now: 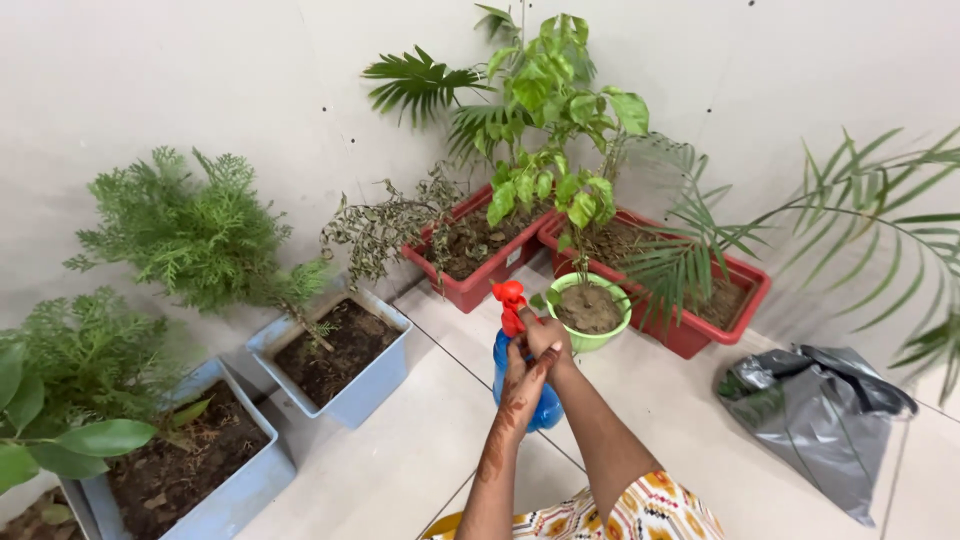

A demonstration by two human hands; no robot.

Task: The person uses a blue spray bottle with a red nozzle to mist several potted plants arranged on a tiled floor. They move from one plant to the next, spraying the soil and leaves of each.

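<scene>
Hands, left (520, 385) and right (545, 338), clasp blue spray bottle (545, 405), arms extended.

bare forearms, henna-patterned left hand (517, 398); colourful geometric-print sleeve (660, 507)

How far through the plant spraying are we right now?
Done: nothing shows; no soil looks wet. In hand: both hands, left and right, grip the blue spray bottle, its red nozzle near the green pot. Left: red planters and blue planters look dry.
</scene>
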